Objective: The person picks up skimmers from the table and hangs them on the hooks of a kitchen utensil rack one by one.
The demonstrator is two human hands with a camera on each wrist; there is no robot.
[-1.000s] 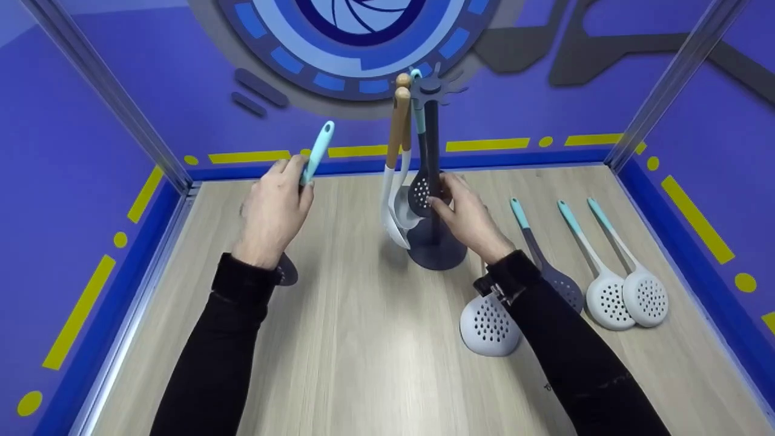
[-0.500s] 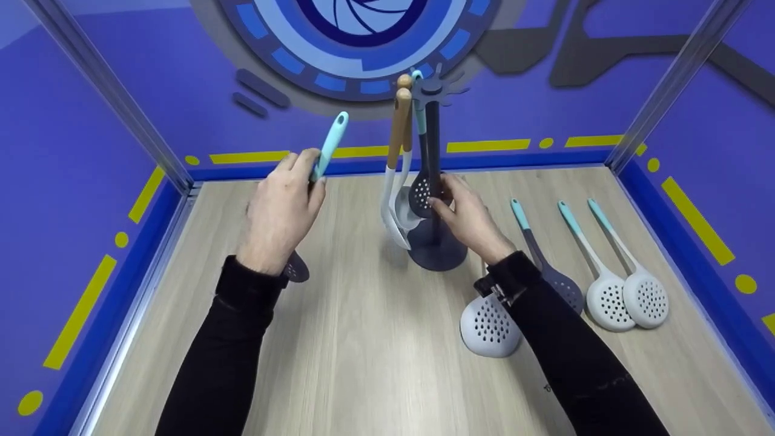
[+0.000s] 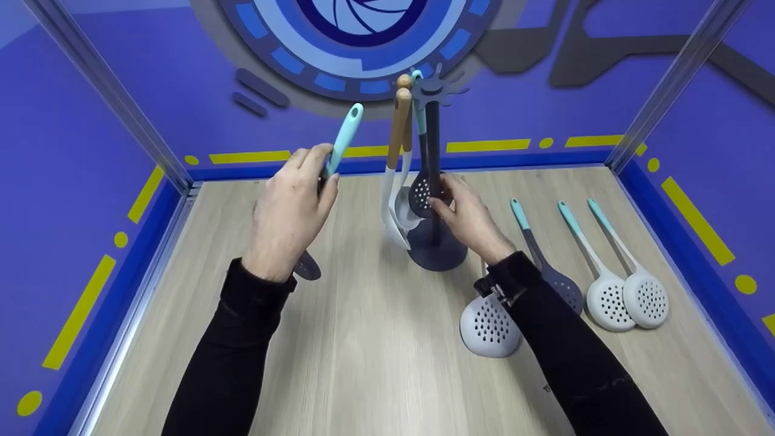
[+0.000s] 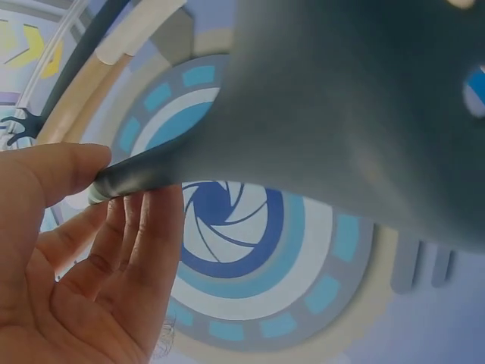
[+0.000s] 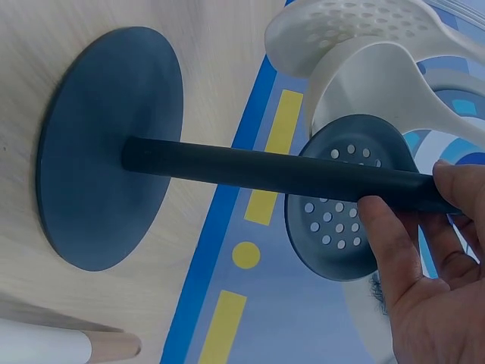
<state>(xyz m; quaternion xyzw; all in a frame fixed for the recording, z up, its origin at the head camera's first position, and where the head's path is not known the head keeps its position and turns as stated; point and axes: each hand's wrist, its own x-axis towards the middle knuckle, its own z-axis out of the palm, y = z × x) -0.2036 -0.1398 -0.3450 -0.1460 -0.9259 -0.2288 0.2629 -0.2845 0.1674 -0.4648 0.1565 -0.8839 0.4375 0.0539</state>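
My left hand (image 3: 290,206) pinches a dark skimmer by its teal handle (image 3: 346,134), which points up and right. The skimmer's dark head (image 3: 307,266) hangs below the wrist, mostly hidden in the head view; it looms large in the left wrist view (image 4: 318,129). My right hand (image 3: 472,221) holds the post of a dark utensil stand (image 5: 227,167), thumb and fingers around it. On the stand's left side hang a white ladle (image 3: 393,227) with a wooden handle, another white wooden-handled utensil (image 5: 356,34) with holes, and a dark skimmer (image 5: 333,250) with a teal handle.
Right of the stand, a grey skimmer (image 3: 490,327) lies partly under my right forearm. A dark skimmer (image 3: 563,284) lies beside it. Two white skimmers (image 3: 608,300) with teal handles overlap farther right. Purple panels (image 3: 508,115) wall the wooden table (image 3: 375,363).
My left hand has moved to the right and slightly up with the skimmer, closer to the stand. My right hand has stayed on the post.
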